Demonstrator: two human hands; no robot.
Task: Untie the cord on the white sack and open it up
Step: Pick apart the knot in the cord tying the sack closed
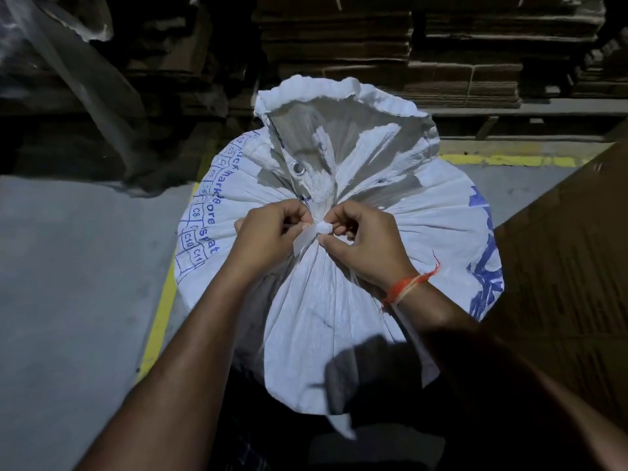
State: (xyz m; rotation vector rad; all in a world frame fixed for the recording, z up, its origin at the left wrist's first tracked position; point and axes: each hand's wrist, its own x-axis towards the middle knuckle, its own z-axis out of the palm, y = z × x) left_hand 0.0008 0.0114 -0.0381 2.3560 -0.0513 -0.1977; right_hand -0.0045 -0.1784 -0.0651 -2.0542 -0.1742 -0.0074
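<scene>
A full white woven sack with blue print stands upright in front of me, its neck gathered and tied. A white cord knot sits at the gathered neck. Above the knot the sack's loose mouth fans open, with a metal eyelet showing. My left hand pinches the flat white cord end just left of the knot. My right hand, with an orange thread on its wrist, pinches the knot from the right with curled fingers.
Stacks of flattened cardboard fill the shelves behind the sack. A large brown carton stands close on the right. Clear plastic sheeting hangs at the upper left. Yellow floor lines run along the grey concrete floor.
</scene>
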